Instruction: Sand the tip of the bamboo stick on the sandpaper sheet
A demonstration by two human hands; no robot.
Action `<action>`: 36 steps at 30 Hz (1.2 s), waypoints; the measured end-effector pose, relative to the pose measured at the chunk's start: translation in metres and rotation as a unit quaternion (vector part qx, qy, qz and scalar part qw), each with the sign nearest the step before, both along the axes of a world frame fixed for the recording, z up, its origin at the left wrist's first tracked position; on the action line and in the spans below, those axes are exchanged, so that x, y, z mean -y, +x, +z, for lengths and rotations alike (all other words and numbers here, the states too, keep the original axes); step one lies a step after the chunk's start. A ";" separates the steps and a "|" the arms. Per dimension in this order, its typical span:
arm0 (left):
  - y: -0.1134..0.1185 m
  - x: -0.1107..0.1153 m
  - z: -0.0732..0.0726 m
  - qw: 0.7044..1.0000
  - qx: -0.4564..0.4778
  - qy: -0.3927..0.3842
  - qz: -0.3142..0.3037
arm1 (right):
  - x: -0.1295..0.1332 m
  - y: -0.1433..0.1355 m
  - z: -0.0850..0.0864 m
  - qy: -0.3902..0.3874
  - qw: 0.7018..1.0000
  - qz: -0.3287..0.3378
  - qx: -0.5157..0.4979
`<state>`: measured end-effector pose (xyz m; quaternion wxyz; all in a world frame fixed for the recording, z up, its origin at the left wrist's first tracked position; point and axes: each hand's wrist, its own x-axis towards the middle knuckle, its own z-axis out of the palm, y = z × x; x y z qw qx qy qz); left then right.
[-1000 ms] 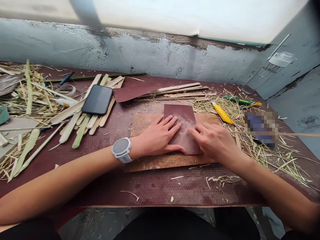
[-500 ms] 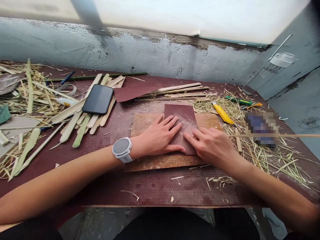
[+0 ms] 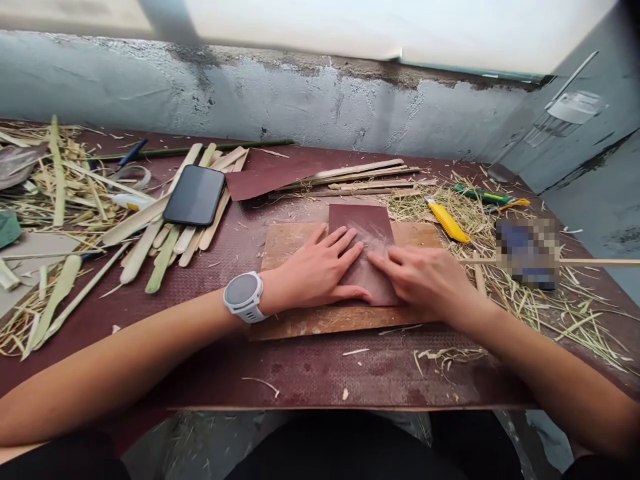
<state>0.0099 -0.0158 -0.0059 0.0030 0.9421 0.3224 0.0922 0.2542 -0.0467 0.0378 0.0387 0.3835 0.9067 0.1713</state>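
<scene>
A dark red sheet [image 3: 367,223], dusted pale in its middle, lies on a wooden board [image 3: 295,327]. My left hand [image 3: 320,270] rests on the sheet's left part, palm down with fingers spread. On its right part is my right hand [image 3: 423,277], fingers curled and pressed together, index finger against the sheet. A thin pale strip [image 3: 590,263] sticks out to the right from behind my right hand. The strip's other end is hidden under the fingers.
A phone [image 3: 195,195] lies on flat wooden strips at the left. Behind the board are another red sheet [image 3: 265,180] and thin sticks [image 3: 360,173]. A yellow cutter [image 3: 450,223], a green cutter [image 3: 483,195] and shavings lie at the right.
My right hand has shifted slightly to the right along the sheet. The strip's visible part has tilted a little. My left hand holds the same place on the sheet.
</scene>
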 end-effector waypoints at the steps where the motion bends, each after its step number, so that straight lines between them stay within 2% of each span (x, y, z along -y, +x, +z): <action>1: 0.000 0.000 0.000 1.000 0.001 -0.001 0.002 | -0.002 0.001 0.000 0.008 1.000 -0.026 0.003; 3: 0.000 0.000 0.000 1.000 0.003 -0.004 0.005 | -0.002 0.002 0.000 0.015 0.999 -0.035 0.012; 7: 0.000 0.000 0.000 1.000 0.001 -0.005 0.001 | 0.004 0.000 0.000 0.014 0.996 0.082 0.021; 8: 0.000 0.000 0.000 1.000 0.001 -0.003 -0.001 | 0.004 0.001 0.000 0.018 0.996 0.090 0.022; 13: 0.000 0.000 0.001 1.000 -0.003 0.000 0.002 | -0.004 0.007 0.000 0.046 0.998 0.011 0.034; 17: 0.000 0.000 0.000 1.000 -0.002 0.000 -0.001 | 0.002 0.004 -0.001 0.009 0.994 0.108 -0.006; 18: 0.000 0.000 0.000 1.000 -0.002 0.002 -0.002 | 0.003 0.004 -0.001 0.000 0.993 0.114 -0.013; 22: 0.000 0.000 0.000 1.000 0.000 0.008 0.001 | -0.001 0.006 -0.001 0.026 1.000 0.015 -0.004; 23: 0.000 0.000 0.000 1.000 -0.001 0.008 0.002 | -0.002 0.006 -0.001 0.032 0.999 0.010 -0.001; 26: -0.001 -0.001 0.000 1.000 -0.008 0.004 -0.004 | 0.001 0.004 -0.001 -0.007 0.996 0.084 -0.012; 28: -0.001 0.000 0.000 1.000 -0.010 0.007 -0.005 | 0.001 0.004 -0.002 -0.041 0.994 0.094 -0.032; 31: 0.000 0.000 0.001 1.000 -0.009 0.013 0.000 | -0.004 0.008 -0.004 -0.015 0.999 -0.007 -0.035; 33: 0.000 0.000 0.002 1.000 -0.011 0.012 0.000 | -0.006 0.009 -0.004 0.014 0.999 -0.038 -0.020; 36: 0.000 0.000 0.002 1.000 -0.011 0.007 -0.005 | -0.003 0.007 -0.004 -0.015 0.999 0.034 -0.019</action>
